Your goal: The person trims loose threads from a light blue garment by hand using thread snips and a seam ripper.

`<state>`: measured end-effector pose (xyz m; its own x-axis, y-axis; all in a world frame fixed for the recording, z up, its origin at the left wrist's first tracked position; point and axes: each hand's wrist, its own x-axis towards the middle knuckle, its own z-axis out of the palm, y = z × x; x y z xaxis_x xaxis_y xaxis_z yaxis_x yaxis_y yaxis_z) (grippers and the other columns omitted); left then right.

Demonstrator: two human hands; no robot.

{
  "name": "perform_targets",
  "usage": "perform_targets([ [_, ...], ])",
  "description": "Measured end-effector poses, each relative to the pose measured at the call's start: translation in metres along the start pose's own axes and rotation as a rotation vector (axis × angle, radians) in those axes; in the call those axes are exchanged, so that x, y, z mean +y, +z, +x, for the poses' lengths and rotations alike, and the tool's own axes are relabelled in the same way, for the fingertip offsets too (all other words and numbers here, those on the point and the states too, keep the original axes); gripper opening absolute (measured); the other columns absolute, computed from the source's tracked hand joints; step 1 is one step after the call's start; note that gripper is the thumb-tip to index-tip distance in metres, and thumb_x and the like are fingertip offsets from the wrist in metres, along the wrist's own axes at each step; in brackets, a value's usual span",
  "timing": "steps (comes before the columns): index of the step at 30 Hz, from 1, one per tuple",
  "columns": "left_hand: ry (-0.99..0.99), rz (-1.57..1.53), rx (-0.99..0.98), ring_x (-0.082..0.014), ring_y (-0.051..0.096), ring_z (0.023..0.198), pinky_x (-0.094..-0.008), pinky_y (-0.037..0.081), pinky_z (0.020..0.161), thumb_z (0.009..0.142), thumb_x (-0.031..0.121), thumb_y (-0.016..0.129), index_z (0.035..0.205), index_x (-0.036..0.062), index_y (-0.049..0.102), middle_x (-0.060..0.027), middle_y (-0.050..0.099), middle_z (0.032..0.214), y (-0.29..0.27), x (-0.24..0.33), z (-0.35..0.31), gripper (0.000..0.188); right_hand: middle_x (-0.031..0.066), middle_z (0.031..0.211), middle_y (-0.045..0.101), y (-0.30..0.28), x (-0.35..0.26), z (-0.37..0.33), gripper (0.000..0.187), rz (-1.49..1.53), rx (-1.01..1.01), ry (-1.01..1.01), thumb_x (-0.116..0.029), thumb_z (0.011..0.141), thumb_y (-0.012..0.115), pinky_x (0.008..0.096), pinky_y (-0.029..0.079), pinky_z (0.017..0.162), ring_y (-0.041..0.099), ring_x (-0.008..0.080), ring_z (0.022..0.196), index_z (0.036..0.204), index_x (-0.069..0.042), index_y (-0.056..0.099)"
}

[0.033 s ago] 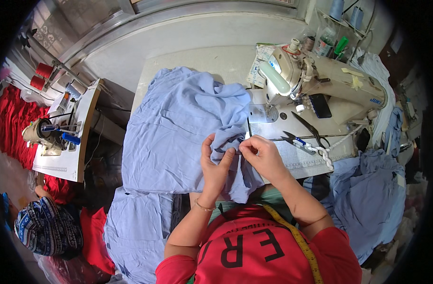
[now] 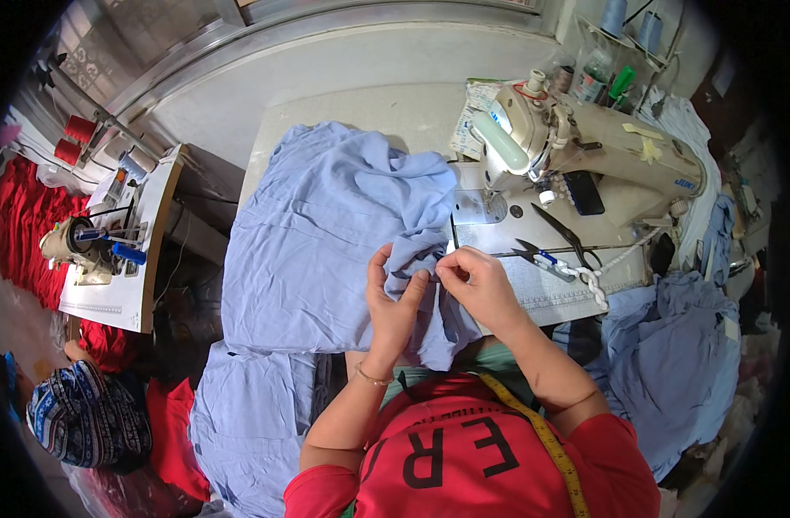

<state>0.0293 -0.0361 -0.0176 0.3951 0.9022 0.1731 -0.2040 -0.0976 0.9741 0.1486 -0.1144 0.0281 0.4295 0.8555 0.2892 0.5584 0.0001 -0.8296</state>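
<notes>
A light blue cloth garment (image 2: 300, 250) lies spread over the sewing table, its right part gathered up near the front edge. My left hand (image 2: 395, 298) grips a bunched fold of it between thumb and fingers. Close beside it, my right hand (image 2: 477, 285) is pinched at the same fold; any thread or small thing between the fingertips is too small to make out. Both hands are just left of the sewing machine's bed, and the gathered cloth hangs down toward my lap.
A sewing machine (image 2: 619, 155) stands to the right, its lamp lit. Black scissors (image 2: 567, 233), thread snips (image 2: 542, 257), a white cord (image 2: 595, 289) and a dark phone (image 2: 584, 192) lie by it. Blue cloth is piled right (image 2: 671, 363) and lower left (image 2: 252, 414). Another machine (image 2: 71, 242) stands left.
</notes>
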Motion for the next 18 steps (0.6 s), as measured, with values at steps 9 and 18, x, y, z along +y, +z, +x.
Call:
perform_targets([
  [9, -0.009, 0.045, 0.041, -0.0171, 0.048, 0.105, -0.0299, 0.036, 0.092, 0.073, 0.009, 0.072, 0.118, 0.0004, 0.049, -0.0073, 0.053, 0.111, 0.009, 0.021, -0.009, 0.052, 0.0115, 0.07, 0.059, 0.016, 0.004, -0.002, 0.011, -0.025, 0.098, 0.03, -0.005, 0.072, 0.065, 0.0344, 0.047, 0.055, 0.061, 0.0257, 0.062, 0.076, -0.001, 0.056],
  [18, -0.154, -0.212, 0.035, -0.015, 0.053, 0.098, -0.0265, 0.042, 0.086, 0.078, 0.006, 0.068, 0.12, 0.0012, 0.049, -0.0073, 0.054, 0.11, 0.0, 0.008, 0.0, 0.046, 0.011, 0.071, 0.058, -0.012, 0.022, -0.003, 0.006, -0.161, 0.222, 0.042, -0.002, 0.073, 0.061, 0.0315, 0.046, 0.054, 0.057, 0.0224, 0.057, 0.077, -0.001, 0.056],
])
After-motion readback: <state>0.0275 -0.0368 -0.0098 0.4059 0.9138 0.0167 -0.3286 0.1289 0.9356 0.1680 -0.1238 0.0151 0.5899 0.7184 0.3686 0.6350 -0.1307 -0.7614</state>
